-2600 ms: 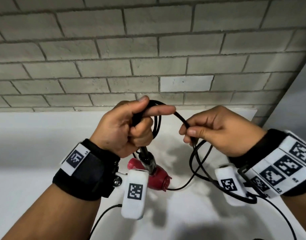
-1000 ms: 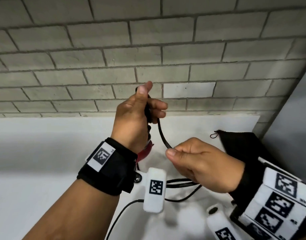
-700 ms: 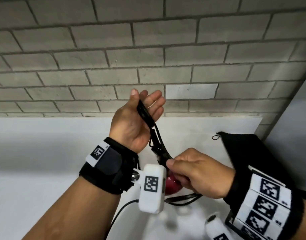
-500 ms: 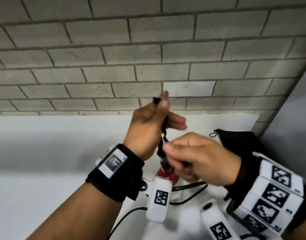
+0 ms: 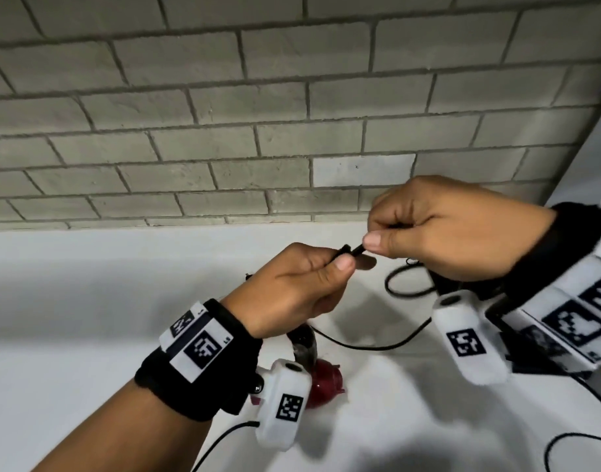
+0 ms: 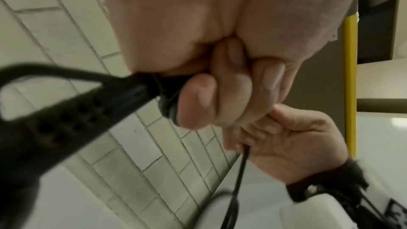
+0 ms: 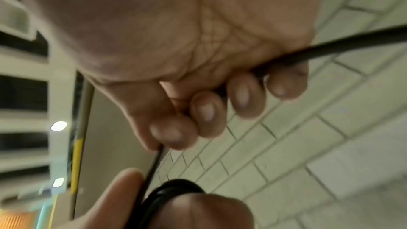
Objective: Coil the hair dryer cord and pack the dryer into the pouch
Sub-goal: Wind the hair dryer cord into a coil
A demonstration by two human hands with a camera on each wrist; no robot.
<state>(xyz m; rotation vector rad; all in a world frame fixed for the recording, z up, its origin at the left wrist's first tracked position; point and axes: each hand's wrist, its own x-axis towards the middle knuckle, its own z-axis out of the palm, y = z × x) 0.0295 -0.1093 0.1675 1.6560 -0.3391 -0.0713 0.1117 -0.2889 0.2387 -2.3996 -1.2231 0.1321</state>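
My left hand point(image 5: 329, 264) grips the black folded handle point(image 6: 66, 119) of the hair dryer, with turns of black cord point(image 6: 167, 109) wound under its fingers. The dryer's red body point(image 5: 323, 383) hangs below that wrist, just above the white table. My right hand point(image 5: 377, 233) is up and to the right, fist closed round the cord point(image 7: 330, 48), with its thumb at the short taut piece point(image 5: 352, 249) between the two hands. The remaining cord point(image 5: 370, 345) lies slack on the table. The black pouch point(image 5: 445, 284) is mostly hidden behind my right wrist.
A grey brick wall point(image 5: 292, 131) stands close behind the white table point(image 5: 88, 301). A side wall closes the right end. Another black cable loop point(image 5: 564, 447) lies at the table's front right.
My left hand has dropped and turned level, lowering the dryer towards the table. My right hand has risen to the right and now holds the cord taut beside the left fingers.
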